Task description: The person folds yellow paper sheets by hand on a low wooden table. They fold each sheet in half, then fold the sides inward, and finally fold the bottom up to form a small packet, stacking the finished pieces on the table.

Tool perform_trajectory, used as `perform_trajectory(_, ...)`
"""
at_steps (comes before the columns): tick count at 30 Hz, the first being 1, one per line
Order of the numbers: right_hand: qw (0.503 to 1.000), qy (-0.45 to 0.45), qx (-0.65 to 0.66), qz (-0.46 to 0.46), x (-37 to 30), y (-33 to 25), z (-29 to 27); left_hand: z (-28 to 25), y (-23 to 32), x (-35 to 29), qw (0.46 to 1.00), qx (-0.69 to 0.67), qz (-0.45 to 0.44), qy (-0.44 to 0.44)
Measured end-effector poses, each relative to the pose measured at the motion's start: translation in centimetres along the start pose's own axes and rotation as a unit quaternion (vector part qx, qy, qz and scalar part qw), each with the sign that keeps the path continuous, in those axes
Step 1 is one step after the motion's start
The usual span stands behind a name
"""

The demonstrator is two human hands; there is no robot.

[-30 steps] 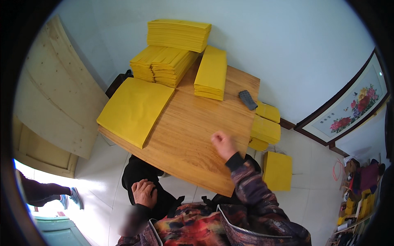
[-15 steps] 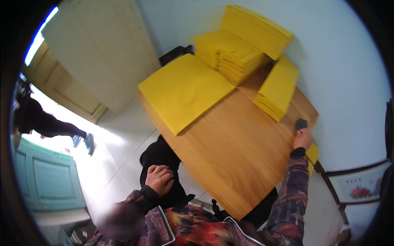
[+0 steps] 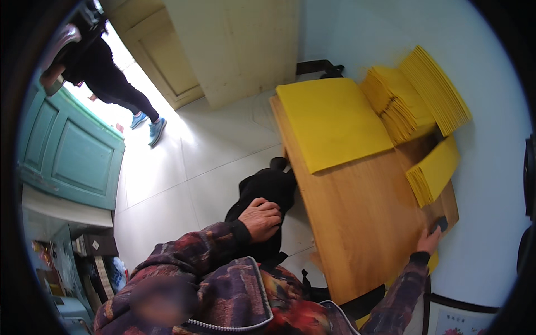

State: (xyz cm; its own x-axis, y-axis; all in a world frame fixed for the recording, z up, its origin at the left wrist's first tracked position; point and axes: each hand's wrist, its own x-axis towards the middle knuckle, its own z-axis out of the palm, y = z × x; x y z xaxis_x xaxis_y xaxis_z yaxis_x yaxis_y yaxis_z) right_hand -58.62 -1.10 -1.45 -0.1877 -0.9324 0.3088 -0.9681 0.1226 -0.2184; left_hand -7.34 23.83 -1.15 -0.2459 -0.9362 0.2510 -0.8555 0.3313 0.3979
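Note:
My left hand (image 3: 261, 219) lies over my black-trousered knee (image 3: 268, 192), its fingers loosely bent and holding nothing. By the table's right edge, my right hand (image 3: 429, 241) is closed round a small dark grey block (image 3: 440, 224) whose exact kind I cannot make out. The block is at the wooden tabletop (image 3: 363, 223). Just beyond it lies a narrow bundle of folded yellow sheets (image 3: 435, 170). A flat, wide yellow stack (image 3: 335, 123) covers the table's far left part. Behind, a thick yellow pile (image 3: 399, 106) stands with another bundle (image 3: 435, 89) leaning by the wall.
At the left, a person (image 3: 114, 78) in dark clothes and blue shoes stands in the bright doorway. A green door panel (image 3: 67, 151) and a cream door (image 3: 167, 67) flank it. Shelves with boxes (image 3: 95, 262) are at lower left. A framed picture (image 3: 458, 318) hangs at lower right.
My view has swung to the left, so the table and yellow stacks appear farther right. The person in the doorway shows more. Both hands keep their places, the right still holding the dark block.

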Motion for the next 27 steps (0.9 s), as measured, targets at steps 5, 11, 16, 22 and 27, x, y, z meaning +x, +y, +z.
perform_trajectory(5, 0.963, -0.103, 0.225, -0.105, -12.5, -10.4, -2.4, 0.3, -0.9, -1.2, 0.999, -0.025, 0.010, 0.046)
perform_trajectory(11, 0.938, -0.102, 0.207, -0.260, -22.8, -20.9, -2.9, 0.8, -1.2, -1.7, 0.998, -0.013, 0.019, 0.055)
perform_trajectory(16, 0.934, -0.107, 0.186, -0.287, -22.5, -21.4, -3.5, 0.9, -1.1, -1.6, 0.998, -0.015, 0.022, 0.059)
perform_trajectory(22, 0.934, -0.088, 0.198, -0.285, -22.6, -21.5, -3.2, 0.4, -1.0, -1.3, 0.999, -0.010, 0.024, 0.030)
perform_trajectory(27, 0.934, -0.110, 0.223, -0.255, -21.6, -22.0, -3.7, 0.1, -0.8, -0.9, 0.999, -0.016, 0.008, 0.040)
